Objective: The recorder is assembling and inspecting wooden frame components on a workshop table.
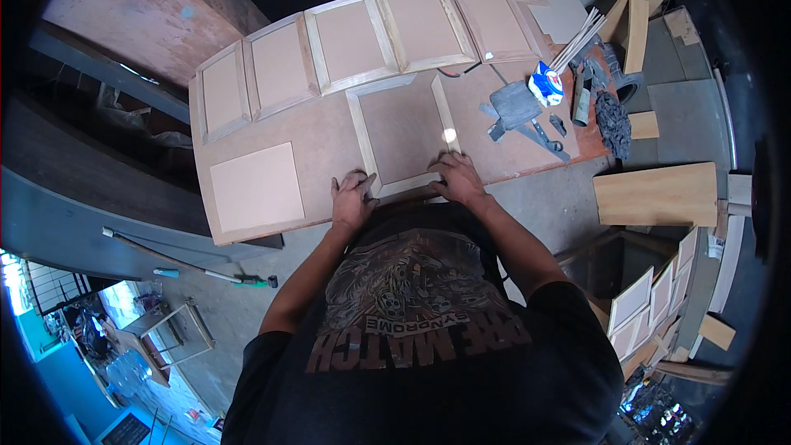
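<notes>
A square panel with a pale wooden frame (402, 130) lies on the brown board table (321, 148) right in front of me. My left hand (353, 200) presses flat on its near left corner, fingers spread. At the frame's near right corner, my right hand (456, 178) rests on the rail with fingers bent over the edge. Neither hand lifts the panel off the table.
Several finished framed panels (350, 37) line the table's far edge; a loose plain square board (257, 185) lies at left. A white-and-blue container (545, 85), thin wooden strips (577, 37), a dark tool (515, 103) and a black rag (613, 124) sit at right. Wood blocks (657, 194) and stacked panels (651, 305) stand right.
</notes>
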Tool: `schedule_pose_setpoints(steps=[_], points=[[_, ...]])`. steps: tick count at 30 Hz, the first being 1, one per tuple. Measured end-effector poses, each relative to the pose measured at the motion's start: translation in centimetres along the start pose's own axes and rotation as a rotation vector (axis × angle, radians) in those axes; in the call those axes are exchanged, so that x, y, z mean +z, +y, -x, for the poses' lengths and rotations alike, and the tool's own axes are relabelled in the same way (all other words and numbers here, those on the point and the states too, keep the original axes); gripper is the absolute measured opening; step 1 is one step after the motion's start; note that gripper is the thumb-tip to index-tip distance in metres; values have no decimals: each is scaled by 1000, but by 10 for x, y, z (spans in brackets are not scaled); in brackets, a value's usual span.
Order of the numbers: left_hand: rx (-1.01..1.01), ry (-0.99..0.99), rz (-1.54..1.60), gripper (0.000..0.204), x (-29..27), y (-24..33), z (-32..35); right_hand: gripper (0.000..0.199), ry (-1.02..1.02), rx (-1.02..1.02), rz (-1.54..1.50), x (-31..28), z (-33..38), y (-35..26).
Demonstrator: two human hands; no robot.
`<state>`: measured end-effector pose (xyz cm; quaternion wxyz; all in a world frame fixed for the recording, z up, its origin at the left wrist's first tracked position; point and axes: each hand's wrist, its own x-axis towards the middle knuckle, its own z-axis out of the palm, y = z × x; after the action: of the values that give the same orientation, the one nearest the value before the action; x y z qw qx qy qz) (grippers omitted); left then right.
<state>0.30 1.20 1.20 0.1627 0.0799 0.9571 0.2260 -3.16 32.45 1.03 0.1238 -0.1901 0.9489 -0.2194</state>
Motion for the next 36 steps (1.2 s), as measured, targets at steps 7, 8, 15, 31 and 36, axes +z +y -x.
schedule_pose_setpoints(steps=[7, 8, 15, 31, 36], points=[[-14, -38, -13, 72, -3, 0, -1, 37, 26, -17, -5, 0, 0, 0], [-15, -40, -11, 72, -3, 0, -1, 37, 24, -17, -6, 1, 0, 0], [-20, -45, 0, 72, -5, 2, -1, 39, 6, -20, 4, -2, -1, -1], [5, -24, 3, 71, 0, -2, -2, 82, 190, 172, -134, -30, 16, 4], [-3, -26, -2, 71, -1, -2, -2, 77, 97, 219, -112, -30, 25, 9]])
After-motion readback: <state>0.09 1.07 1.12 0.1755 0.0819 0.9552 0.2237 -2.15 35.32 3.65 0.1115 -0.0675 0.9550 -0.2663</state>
